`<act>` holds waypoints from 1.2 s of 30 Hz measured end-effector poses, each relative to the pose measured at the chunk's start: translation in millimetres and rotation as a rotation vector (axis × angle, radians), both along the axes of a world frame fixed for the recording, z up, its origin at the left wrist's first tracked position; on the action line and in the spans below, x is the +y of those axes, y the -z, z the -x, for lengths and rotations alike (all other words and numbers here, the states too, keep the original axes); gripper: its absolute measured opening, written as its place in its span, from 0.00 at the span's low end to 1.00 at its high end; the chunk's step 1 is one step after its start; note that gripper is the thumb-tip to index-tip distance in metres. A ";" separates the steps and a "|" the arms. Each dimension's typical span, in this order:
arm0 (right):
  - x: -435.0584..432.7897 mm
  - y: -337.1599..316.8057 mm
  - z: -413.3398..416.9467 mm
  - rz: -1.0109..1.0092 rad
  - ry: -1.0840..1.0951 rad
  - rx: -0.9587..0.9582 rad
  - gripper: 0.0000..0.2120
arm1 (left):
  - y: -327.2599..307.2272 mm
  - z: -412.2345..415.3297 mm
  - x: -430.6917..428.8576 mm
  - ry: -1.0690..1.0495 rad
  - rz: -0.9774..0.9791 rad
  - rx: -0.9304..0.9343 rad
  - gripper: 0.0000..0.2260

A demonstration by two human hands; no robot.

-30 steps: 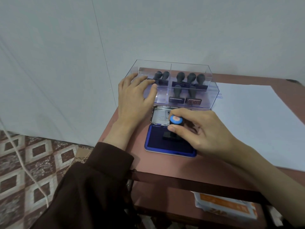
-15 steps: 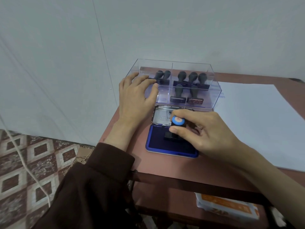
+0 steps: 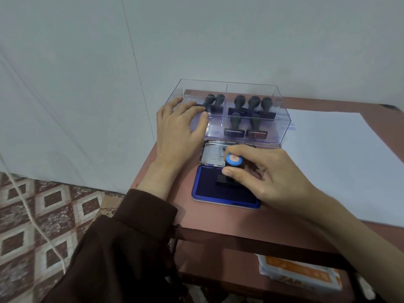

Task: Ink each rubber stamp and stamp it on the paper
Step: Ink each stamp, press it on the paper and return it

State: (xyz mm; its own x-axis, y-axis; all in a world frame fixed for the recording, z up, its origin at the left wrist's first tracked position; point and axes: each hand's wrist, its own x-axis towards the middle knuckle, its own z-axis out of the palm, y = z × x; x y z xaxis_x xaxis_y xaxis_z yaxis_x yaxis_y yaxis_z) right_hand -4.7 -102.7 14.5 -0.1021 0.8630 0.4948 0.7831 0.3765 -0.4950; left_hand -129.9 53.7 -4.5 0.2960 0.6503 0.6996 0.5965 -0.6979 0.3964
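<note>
My right hand (image 3: 264, 176) pinches a black rubber stamp with a blue-topped handle (image 3: 233, 160), its base pressed down on the blue ink pad (image 3: 207, 189). The pad's metal lid (image 3: 212, 154) stands open behind it. My left hand (image 3: 177, 130) rests flat with straight fingers against the left end of a clear plastic box (image 3: 282, 119), which holds several dark-handled stamps (image 3: 236, 123) in two compartments. A white sheet of paper (image 3: 341, 162) lies to the right of the pad and box.
The reddish table (image 3: 218, 217) stands against a white wall; its left and front edges are close to the pad. A packet (image 3: 299, 274) lies on the lower shelf. A white cable (image 3: 28, 213) runs over the patterned floor at left.
Both hands have held their places; the stamp stays on the ink pad. Only the camera view has shifted slightly.
</note>
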 end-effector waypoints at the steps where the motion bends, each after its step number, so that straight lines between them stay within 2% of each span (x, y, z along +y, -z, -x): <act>1: 0.0 -0.9 0.3 0.004 0.003 -0.015 0.09 | 0.0 0.4 -0.3 -0.001 0.001 0.002 0.19; 4: -1.4 -7.5 -0.3 0.039 0.055 0.093 0.07 | 0.2 1.1 -0.8 0.001 0.001 0.015 0.19; 10: 0.4 -46.1 -41.3 -0.032 0.046 0.953 0.02 | -5.3 -0.2 -5.0 0.015 0.036 0.059 0.19; 12: 0.0 -55.4 -67.9 -0.086 0.103 1.132 0.04 | -10.2 -4.0 -9.7 0.028 0.054 0.067 0.18; 14: 0.3 -57.9 -94.2 -0.142 0.191 1.209 0.05 | -17.5 -10.9 -16.3 0.066 0.050 0.038 0.20; 16: 4.3 -54.3 -117.2 -0.174 0.297 1.180 0.05 | -26.5 -22.3 -27.7 0.140 0.009 0.030 0.20; 18: 11.3 -46.4 -134.5 -0.181 0.409 1.043 0.06 | -35.0 -37.0 -45.0 0.251 -0.056 0.055 0.17; 23: 31.4 -22.0 -151.8 -0.136 0.540 0.460 0.04 | -31.5 -74.5 -88.7 0.604 -0.188 0.284 0.15; 26: 37.8 -16.7 -150.1 -0.129 0.519 0.163 0.04 | -15.8 -85.7 -95.6 0.724 -0.133 0.470 0.18; 30: 41.9 -10.3 -149.8 -0.075 0.450 0.082 0.06 | -1.9 -87.5 -90.2 0.721 -0.083 0.571 0.21; 36: 43.6 -5.4 -149.5 -0.021 0.417 0.042 0.07 | -0.2 -86.6 -90.5 0.722 -0.077 0.567 0.19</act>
State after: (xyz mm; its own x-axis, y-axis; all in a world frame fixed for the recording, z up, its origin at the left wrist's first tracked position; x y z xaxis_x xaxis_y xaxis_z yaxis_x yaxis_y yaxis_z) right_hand 144.8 -59.1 19.9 0.2749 0.8158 0.5088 0.8498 0.0414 -0.5255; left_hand -43.2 -36.8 -4.2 0.9235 0.1322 0.3602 0.0969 -0.9887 0.1144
